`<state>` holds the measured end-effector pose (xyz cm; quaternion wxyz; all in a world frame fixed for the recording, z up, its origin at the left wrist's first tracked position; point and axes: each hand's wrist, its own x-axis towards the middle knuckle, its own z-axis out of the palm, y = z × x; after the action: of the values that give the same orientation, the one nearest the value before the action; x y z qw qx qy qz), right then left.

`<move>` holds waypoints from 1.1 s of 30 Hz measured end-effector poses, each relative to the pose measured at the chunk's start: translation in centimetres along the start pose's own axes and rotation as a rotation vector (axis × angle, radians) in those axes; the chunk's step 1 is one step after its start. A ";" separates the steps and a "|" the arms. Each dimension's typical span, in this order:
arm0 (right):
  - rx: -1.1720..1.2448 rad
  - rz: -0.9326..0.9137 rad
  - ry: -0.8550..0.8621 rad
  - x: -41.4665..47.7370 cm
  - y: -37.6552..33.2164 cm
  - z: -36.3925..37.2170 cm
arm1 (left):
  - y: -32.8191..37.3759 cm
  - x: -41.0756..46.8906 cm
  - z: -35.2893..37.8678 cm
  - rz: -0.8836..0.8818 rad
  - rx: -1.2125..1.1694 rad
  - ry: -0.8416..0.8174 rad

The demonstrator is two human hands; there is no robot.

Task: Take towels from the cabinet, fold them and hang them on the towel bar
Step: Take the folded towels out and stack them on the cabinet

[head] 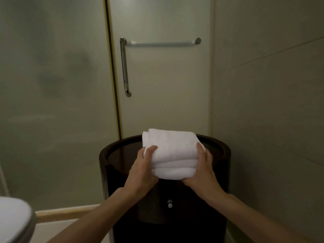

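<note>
Your left hand (143,165) and right hand (201,171) are bare. Your left forearm (98,213) and right forearm (254,213) are bare too, from the wrists down to the lower edge of the view.

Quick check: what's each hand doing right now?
Left hand: fingers curled round the left end of the folded white terry towel stack.
Right hand: gripping the stack's right end.

A round cabinet (108,172) of dark wood is placed in the corner, in front of a frosted glass door (166,85). Its flat top is surrounded by a raised rim. A stack of folded white towels (172,155) is held at its front edge; whether the stack rests on the top cannot be told.
</note>
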<state>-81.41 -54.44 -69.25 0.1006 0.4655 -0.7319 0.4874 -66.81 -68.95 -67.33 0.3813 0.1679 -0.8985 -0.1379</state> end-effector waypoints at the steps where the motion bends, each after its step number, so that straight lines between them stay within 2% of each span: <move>1: 0.076 0.022 -0.008 0.3 0.1 0.0 | 0.0 0.0 0.0 -0.012 -0.027 0.000; 3: 0.161 0.024 -0.035 1.0 0.6 -0.1 | 0.0 0.1 -0.1 -0.021 -0.061 0.001; 7: 0.137 0.004 -0.145 1.1 0.9 -0.3 | -0.2 0.2 -0.1 -0.036 -0.097 0.000; 9: 0.175 0.029 -0.134 1.3 0.7 -0.3 | -0.2 0.1 0.0 -0.040 -0.100 0.004; 12: 0.065 0.014 -0.120 1.6 0.5 -0.9 | 0.1 0.2 -0.2 -0.033 -0.101 0.012; 18: 0.025 -0.023 -0.090 2.8 -0.1 -2.1 | 0.8 1.0 -1.1 -0.011 -0.112 0.036; 26: 0.050 0.027 -0.112 4.9 -1.3 -3.1 | 1.0 4.1 -2.6 -0.035 -0.055 -0.043; 33: 0.090 0.158 -0.322 9.3 -5.5 -7.9 | 3.3 9.2 -6.9 -0.169 -0.082 -0.215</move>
<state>-84.63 -54.05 -56.27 -0.0774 0.4827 -0.7503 0.4450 -68.42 -70.50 -55.61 0.2764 0.2112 -0.9105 -0.2235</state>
